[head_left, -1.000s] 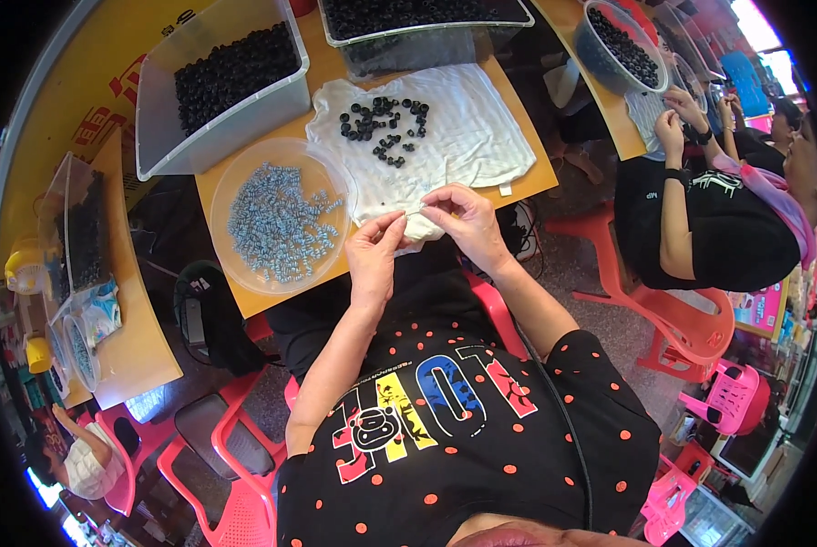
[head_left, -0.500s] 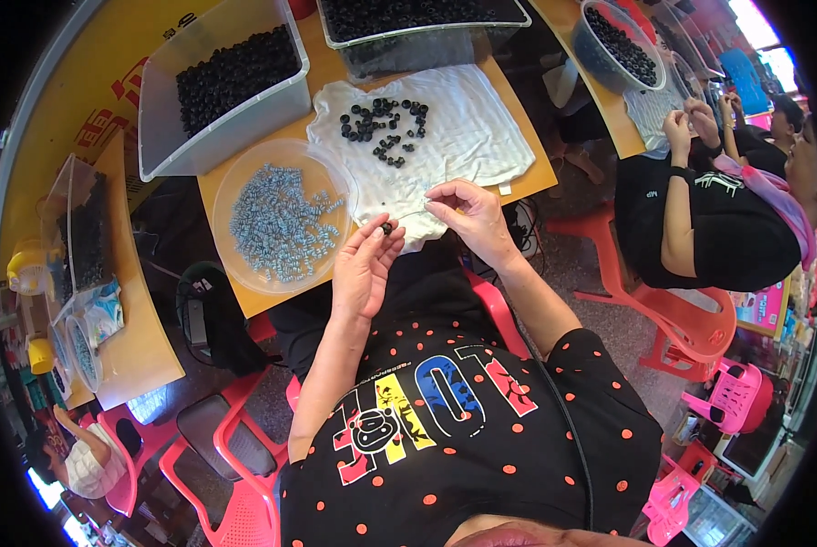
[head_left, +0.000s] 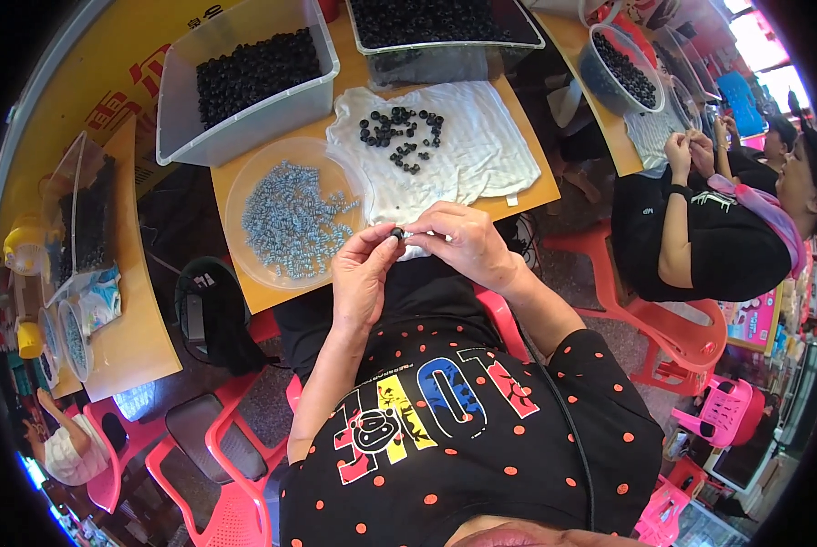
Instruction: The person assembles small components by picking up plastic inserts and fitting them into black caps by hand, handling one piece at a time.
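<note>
Currently one black piece [head_left: 396, 233] in left fingers [head_left: 368, 241], right fingers [head_left: 434, 225] beside.

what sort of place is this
Probably a small hand-assembly workshop: a translucent bin heaped with small black parts, a round tray of blue-grey coiled pieces, and another person at a neighbouring table.

A small workshop, with bins [head_left: 176, 100] of black parts [head_left: 258, 77] on wooden tables [head_left: 529, 191].

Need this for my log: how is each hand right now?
Left hand: closed, holding a small black piece.
Right hand: curled beside that piece; whether its grip holds anything cannot be told.
</note>
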### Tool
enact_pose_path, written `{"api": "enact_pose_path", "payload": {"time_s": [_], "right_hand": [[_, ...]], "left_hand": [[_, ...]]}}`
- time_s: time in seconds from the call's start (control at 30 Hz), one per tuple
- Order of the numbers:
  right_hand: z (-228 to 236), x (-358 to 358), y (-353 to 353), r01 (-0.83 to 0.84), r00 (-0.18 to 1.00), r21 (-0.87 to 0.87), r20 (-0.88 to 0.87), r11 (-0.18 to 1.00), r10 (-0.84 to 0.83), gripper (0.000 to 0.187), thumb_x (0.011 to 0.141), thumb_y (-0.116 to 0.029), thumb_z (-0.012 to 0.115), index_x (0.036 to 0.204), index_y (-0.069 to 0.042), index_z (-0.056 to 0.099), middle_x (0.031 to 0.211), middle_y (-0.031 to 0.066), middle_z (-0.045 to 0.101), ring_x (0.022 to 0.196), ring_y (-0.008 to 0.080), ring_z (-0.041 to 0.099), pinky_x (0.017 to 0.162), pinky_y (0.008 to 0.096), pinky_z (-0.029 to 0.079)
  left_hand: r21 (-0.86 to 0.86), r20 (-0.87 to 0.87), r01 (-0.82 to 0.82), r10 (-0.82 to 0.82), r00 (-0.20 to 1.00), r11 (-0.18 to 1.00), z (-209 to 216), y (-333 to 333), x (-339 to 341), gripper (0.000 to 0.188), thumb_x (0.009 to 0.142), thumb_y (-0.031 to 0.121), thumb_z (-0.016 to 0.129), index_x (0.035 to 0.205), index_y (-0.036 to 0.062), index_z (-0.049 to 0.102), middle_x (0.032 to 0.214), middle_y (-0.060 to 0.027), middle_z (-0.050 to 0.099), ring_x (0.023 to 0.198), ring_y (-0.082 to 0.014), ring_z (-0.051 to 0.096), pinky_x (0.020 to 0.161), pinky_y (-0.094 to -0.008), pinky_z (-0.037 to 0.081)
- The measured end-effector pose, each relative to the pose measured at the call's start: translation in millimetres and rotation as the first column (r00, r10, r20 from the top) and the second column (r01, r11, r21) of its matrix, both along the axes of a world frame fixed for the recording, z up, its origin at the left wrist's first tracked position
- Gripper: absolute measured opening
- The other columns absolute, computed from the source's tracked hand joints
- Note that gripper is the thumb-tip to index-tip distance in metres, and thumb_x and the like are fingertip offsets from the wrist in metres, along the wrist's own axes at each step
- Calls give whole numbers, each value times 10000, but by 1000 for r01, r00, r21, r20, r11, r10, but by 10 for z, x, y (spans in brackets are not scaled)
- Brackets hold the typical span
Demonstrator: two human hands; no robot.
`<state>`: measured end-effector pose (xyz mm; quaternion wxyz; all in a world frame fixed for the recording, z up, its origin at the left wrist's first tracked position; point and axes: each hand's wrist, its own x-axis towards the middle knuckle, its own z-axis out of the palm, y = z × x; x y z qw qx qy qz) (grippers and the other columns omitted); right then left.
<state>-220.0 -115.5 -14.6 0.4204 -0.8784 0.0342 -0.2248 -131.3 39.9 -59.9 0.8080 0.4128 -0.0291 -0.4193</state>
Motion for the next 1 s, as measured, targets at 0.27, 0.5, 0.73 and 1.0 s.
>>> {"api": "enact_pose_path", "payload": {"time_s": [0.27,0.5,0.73,1.0], "right_hand": [[-32,16,-12,-72,997,-68,-8,995,71,125,750,-39,733,851,-6,667,773,82,634,702,196,624,607,287,499],[-28,103,-188,-86,872,542,-365,836,326,189,801,-88,722,956,-19,639,779,-6,601,729,72,558,641,242,454],[-702,438,-698,140,987,-284,-40,949,-158,161,793,-82,651,950,-56,678,890,119,629,861,309,607,774,378,500],[-829,484,-766,84,984,-369,-117,926,-135,161,788,-101,655,938,-44,648,878,111,605,864,304,605,768,385,496]], "left_hand": [[77,108,100,-108,988,992,-31,100,49,209,865,-18,626,1073,-23,643,984,-96,670,844,-149,647,794,-270,536],[-165,-190,446,-472,861,879,-75,224,150,198,865,8,630,1060,-17,653,977,-130,680,858,-183,667,788,-287,552],[-177,-384,293,-340,858,940,-84,150,137,197,868,43,642,1062,15,639,995,-141,664,851,-182,659,797,-311,559],[-151,-395,227,-269,878,962,-41,196,209,208,881,46,627,1086,9,619,1020,-143,653,863,-176,651,807,-306,560]]}}
